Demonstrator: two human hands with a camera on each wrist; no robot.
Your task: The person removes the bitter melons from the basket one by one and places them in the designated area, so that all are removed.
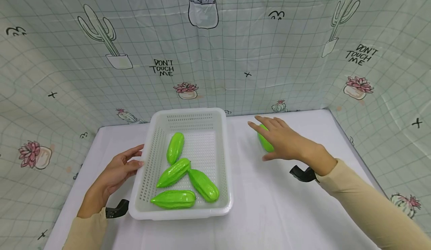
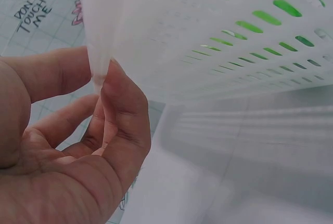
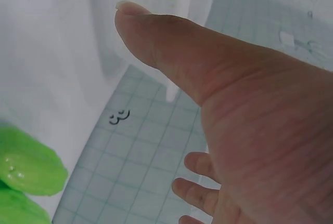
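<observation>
A white perforated plastic basket (image 1: 180, 215) holds several shiny, ridged green gourds, one of them a gourd (image 1: 173, 199) lying along the near side. At the basket's left wall, my left hand (image 1: 116, 171) pinches the rim (image 2: 99, 31) between thumb and fingers. My right hand (image 1: 286, 139) hovers with spread fingers over another green gourd (image 1: 266, 142) on the table, right of the basket. That gourd is partly hidden by the hand in the head view. In the right wrist view, green gourd surface (image 3: 31, 161) shows at the lower left, apart from the thumb (image 3: 156, 37).
A white cloth covers the table (image 1: 262, 205). Behind and at both sides hangs a grid-patterned curtain (image 1: 232, 48) printed with cacti, close to the table's back edge. Black wrist camera mounts (image 1: 303, 174) sit at both wrists.
</observation>
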